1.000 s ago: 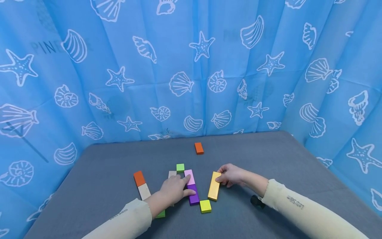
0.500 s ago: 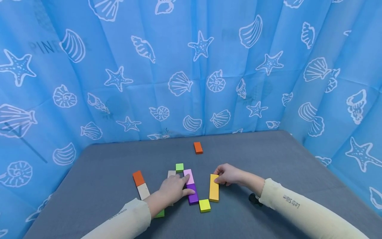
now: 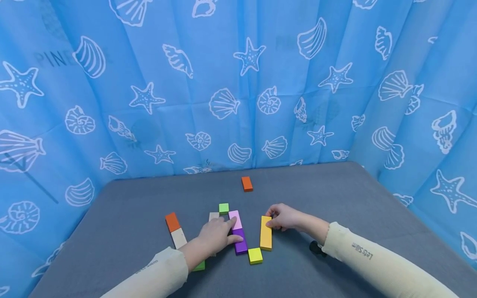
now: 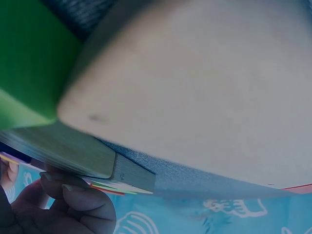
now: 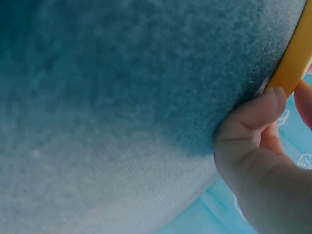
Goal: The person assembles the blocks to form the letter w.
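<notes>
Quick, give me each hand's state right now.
Left hand: open, fingers resting flat on the pink block.
Right hand: pinching the orange block.

Both arms wear long, close-fitting cream knit sleeves ending at the wrists, above the bare left hand (image 3: 217,235) and bare right hand (image 3: 285,217); each sleeve bears small dark lettering along the forearm, and a small black device sits under the right wrist

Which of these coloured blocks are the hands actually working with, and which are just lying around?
In hand:
- long yellow-orange block, gripped at its far end by the right hand
- pink block and purple block, under the left hand

Lying about:
- far orange block
- small green block
- orange and beige pair
- yellow-green square
</notes>
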A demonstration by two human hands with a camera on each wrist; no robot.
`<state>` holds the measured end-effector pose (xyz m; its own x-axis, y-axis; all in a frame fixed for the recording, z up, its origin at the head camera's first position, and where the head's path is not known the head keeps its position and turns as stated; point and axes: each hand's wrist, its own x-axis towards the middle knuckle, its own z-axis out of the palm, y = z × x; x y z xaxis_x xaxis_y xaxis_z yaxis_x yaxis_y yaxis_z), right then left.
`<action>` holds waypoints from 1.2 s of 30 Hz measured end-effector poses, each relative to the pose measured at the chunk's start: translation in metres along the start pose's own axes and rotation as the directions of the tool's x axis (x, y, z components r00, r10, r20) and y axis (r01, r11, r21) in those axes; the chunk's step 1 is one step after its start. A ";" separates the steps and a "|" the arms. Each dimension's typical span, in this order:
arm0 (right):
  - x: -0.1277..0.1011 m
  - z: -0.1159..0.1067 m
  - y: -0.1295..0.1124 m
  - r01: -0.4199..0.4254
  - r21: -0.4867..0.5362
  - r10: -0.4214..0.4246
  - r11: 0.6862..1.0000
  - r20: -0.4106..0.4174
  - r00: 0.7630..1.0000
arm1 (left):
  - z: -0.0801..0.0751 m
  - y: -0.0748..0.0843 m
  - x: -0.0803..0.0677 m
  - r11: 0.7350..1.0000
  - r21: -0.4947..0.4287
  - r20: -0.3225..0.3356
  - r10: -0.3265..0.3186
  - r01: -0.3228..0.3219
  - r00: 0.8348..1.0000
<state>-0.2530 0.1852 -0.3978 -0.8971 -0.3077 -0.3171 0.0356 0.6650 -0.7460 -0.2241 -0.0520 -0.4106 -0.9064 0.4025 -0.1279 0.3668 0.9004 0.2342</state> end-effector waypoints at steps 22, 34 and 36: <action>0.001 0.001 0.001 -0.029 -0.005 0.029 1.000 0.001 1.000 | -0.001 0.002 -0.002 1.000 -0.007 0.008 -0.003 0.003 1.000; 0.000 0.003 -0.002 -0.035 -0.025 0.034 0.999 -0.019 0.999 | -0.001 0.002 -0.001 1.000 0.009 -0.002 0.002 -0.002 1.000; 0.000 0.003 -0.002 -0.035 -0.025 0.035 0.999 -0.020 0.999 | -0.001 0.002 -0.001 1.000 0.007 -0.002 0.001 -0.001 1.000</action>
<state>-0.2516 0.1820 -0.3983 -0.9039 -0.2709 -0.3312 0.0559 0.6926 -0.7191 -0.2227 -0.0510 -0.4091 -0.9065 0.4032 -0.1254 0.3692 0.9009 0.2280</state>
